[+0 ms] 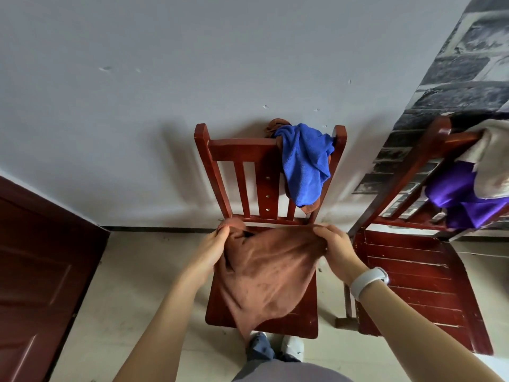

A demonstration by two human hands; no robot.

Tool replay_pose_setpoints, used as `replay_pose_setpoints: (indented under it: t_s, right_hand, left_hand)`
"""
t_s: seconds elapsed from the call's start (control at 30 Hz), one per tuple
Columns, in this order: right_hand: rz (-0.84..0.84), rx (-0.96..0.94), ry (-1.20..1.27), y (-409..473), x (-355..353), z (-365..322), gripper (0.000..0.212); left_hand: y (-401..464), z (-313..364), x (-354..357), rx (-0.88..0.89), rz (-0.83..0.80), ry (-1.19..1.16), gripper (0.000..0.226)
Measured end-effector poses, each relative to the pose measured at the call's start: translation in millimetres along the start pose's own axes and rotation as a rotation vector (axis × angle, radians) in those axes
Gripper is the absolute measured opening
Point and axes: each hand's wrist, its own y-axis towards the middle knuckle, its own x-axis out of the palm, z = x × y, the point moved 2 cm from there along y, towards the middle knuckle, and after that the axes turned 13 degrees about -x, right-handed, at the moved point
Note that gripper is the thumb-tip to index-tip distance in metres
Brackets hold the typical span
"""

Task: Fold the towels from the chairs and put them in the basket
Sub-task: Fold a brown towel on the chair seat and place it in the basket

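I hold a brown towel point(264, 274) stretched over the seat of the middle red wooden chair point(220, 161). My left hand point(213, 248) grips its upper left corner and my right hand point(334, 245) grips the upper right corner. The towel hangs down in a loose point toward my feet. A blue towel point(304, 164) is draped over the chair's backrest on the right, with another brown towel point(278, 125) partly hidden under it. On the right chair point(413, 271) a purple towel point(460, 197) and a beige towel point(493, 161) hang over the backrest. No basket is in view.
A white wall stands behind the chairs, with grey brick-pattern wallpaper point(454, 78) at the right. A dark red door point(35, 266) is at the left. The floor is pale tile point(132, 285). My shoes point(275, 347) are just below the chair seat.
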Motion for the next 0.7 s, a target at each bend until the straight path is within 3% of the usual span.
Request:
replay_pose_setpoints:
  t_s: [0.07,0.17,0.27,0.4,0.53,0.63,0.7]
  right_hand:
    - [0.022,-0.056,-0.091,-1.0,-21.8,3.5,0.008]
    - [-0.138,-0.052,-0.150,-13.0,-39.9,12.4,0.015]
    - [-0.144,-0.017,-0.036,-20.6,-49.8,14.3,0.023]
    - [-0.064,0.021,0.016,-24.0,-73.0,14.7,0.028]
    - [-0.111,-0.035,-0.340,-27.1,-95.2,18.5,0.031]
    - [-0.112,-0.113,-0.575,-30.8,-105.1,16.9,0.034]
    - [-0.088,-0.185,-0.725,-33.0,-110.9,15.2,0.024]
  left_hand:
    - [3.4,-9.3,-9.8,-0.026,0.067,-0.015,0.031]
    - [4.8,-24.0,-11.6,-0.096,0.103,-0.025,0.024]
    - [8.8,-34.8,-7.6,-0.110,0.148,-0.023,0.027]
    - [8.4,-41.1,-8.8,0.029,0.297,0.271,0.032]
    - [8.5,-40.8,-9.0,0.168,0.341,0.330,0.024]
    - [7.2,-44.2,-9.1,0.181,0.200,0.233,0.006]
    - [3.5,-50.4,-7.5,0.186,0.104,0.181,0.017]
